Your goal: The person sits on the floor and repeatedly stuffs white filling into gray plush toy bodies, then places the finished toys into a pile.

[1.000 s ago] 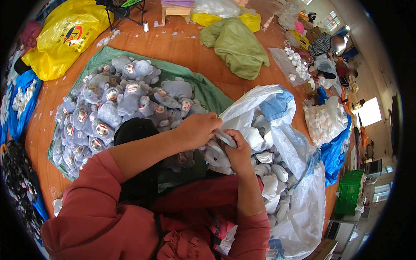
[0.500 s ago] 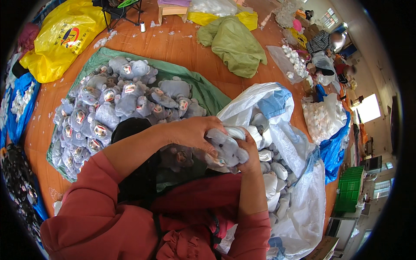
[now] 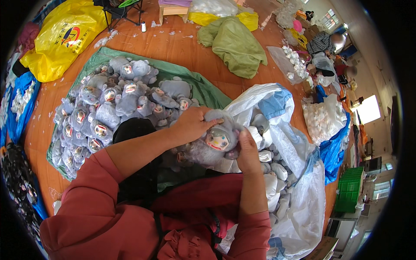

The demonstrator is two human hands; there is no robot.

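Note:
A grey plush doll [image 3: 222, 135] with a painted face is held up between my two hands, its face turned up. My left hand [image 3: 197, 125] grips it at the upper left, thumb pressed on the fur near the head. On the other side my right hand [image 3: 248, 149] is closed round its edge, thumb upward. To the left, a large heap of similar grey dolls [image 3: 108, 112] lies on a green sheet [image 3: 203, 89]. Close by my right hand, an open white woven sack [image 3: 299, 130] holds grey and white stuffed pieces [image 3: 277, 173].
An olive-green cloth sack [image 3: 234, 47] lies on the wooden floor ahead. A yellow bag [image 3: 65, 39] sits at the far left, near a folding chair [image 3: 123, 13]. Toward the right are a clear bag of white pieces [image 3: 325, 117], a green crate [image 3: 350, 188] and people at work.
The grey doll has been opened out and turned, so its painted face now shows upward. My left hand has shifted slightly left and up; my right hand has come a little lower.

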